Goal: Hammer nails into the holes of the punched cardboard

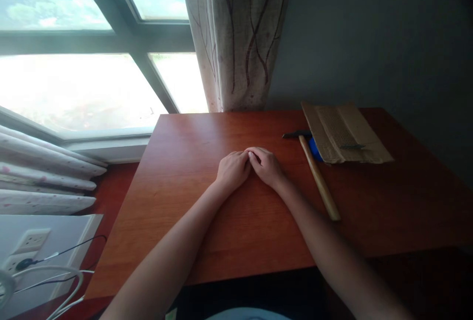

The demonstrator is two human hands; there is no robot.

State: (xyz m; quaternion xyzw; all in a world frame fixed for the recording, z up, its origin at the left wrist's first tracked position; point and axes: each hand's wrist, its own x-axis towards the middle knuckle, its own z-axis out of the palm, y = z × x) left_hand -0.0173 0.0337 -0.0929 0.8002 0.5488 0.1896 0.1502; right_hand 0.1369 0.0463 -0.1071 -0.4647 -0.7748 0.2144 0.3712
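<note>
Forearms (185,231) converge, the hammer (318,175) lying right of the right hand (266,165).

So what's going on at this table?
Someone's left hand and right hand rest together on the wooden table, with no tool in either. Nearer the right hand, a hammer lies beside a piece of cardboard. Something blue is partly hidden by the cardboard.
</note>
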